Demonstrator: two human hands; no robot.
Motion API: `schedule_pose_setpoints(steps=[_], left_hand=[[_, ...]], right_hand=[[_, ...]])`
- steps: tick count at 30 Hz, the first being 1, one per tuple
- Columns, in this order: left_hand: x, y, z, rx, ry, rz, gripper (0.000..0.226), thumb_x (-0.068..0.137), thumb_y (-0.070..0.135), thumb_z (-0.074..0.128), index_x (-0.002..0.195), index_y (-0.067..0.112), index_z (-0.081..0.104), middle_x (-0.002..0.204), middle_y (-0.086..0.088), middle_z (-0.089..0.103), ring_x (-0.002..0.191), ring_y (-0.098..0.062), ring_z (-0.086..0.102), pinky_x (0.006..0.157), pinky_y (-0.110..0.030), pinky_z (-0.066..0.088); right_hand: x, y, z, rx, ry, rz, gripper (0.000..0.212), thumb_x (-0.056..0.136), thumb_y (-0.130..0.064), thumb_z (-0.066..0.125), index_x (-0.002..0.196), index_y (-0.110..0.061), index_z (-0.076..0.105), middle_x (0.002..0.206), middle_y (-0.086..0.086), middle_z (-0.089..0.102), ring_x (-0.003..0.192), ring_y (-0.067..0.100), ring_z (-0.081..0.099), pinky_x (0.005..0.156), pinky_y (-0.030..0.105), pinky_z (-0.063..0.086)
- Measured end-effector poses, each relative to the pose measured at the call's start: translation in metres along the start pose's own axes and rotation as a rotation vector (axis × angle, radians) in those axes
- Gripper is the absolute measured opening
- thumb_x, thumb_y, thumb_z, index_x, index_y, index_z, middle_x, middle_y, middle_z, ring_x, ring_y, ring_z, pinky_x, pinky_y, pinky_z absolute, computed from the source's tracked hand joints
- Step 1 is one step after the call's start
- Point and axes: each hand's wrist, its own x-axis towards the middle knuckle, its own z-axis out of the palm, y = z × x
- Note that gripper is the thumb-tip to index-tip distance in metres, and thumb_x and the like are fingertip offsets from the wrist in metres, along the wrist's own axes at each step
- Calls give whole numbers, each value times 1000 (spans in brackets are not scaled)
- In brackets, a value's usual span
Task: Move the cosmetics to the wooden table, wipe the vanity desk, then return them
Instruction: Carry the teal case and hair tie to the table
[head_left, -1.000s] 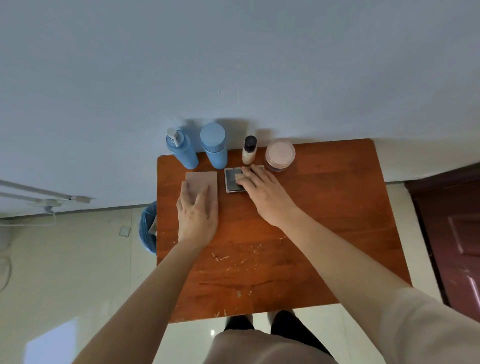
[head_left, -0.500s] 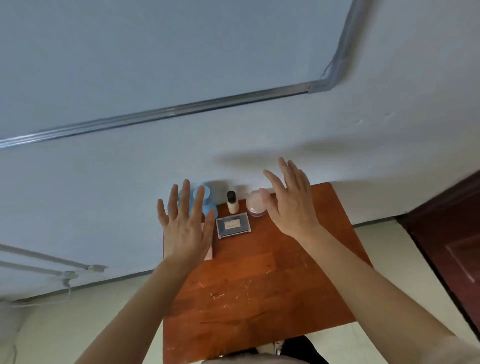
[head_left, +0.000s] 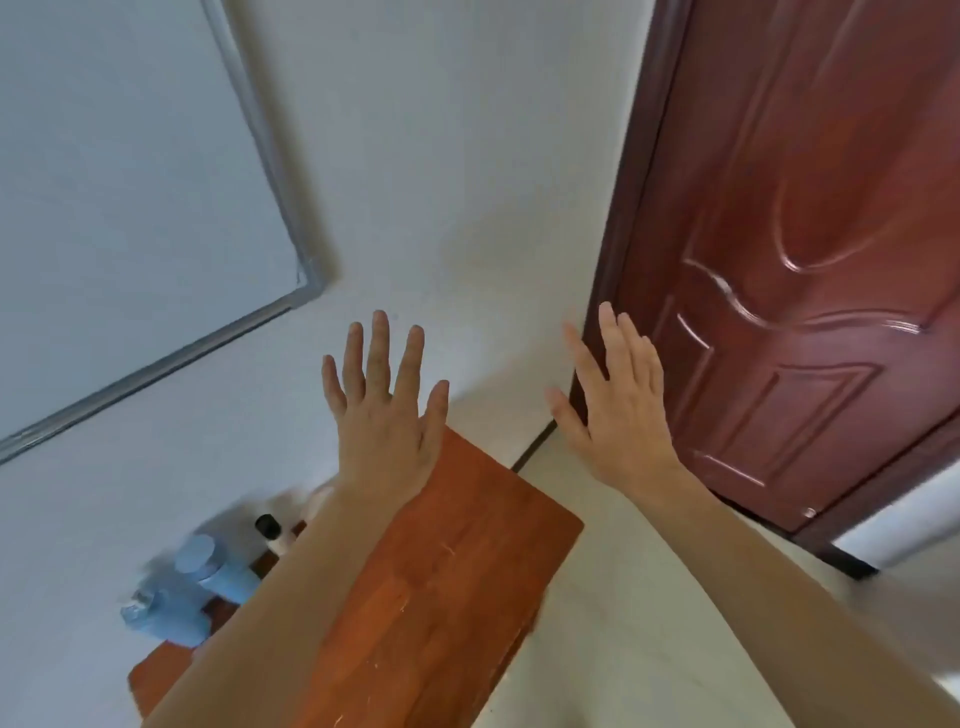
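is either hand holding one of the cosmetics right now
No, the left hand and right hand are both raised with fingers spread, holding nothing.

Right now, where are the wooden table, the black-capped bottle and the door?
wooden table (head_left: 447, 571): head view, bare top.
black-capped bottle (head_left: 267, 525): head view, its cap.
door (head_left: 810, 249): head view, upper panel.

Two blue bottles (head_left: 221, 574) and a black-capped vial (head_left: 269, 529) stand, apparently upright, on the wooden table (head_left: 441, 597).
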Motion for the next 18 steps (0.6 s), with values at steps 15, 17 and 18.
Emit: schedule_pose_setpoints(steps=[15,17,18], left_hand=[[-57,465,-16,-425,-104,592,57,100,46,33,150,18,34,159,-15,20,148,-32,14,116,-58,16],[-84,525,-18,-458,-135,636,57,100,46,34,150,18,34,159,-16,19,148,-33,14,115,-58,17],[-97,554,-19,-470,-146,667,58,99,46,35,150,18,34,159,-16,19,148,-33,14,114,-58,17]], right_hand=[[-309,281,-277,-347,316,604,72,97,-52,46,156,-18,23,163,19,11,150,37,12,120,53,15],[-357,312,-303,-372,314,655,73,97,-52,47,156,-17,23,163,19,11,150,38,13,119,55,17],[-380,327,-315,-386,303,680,74,96,-52,48,156,-17,22,163,19,11,150,39,13,118,57,19]])
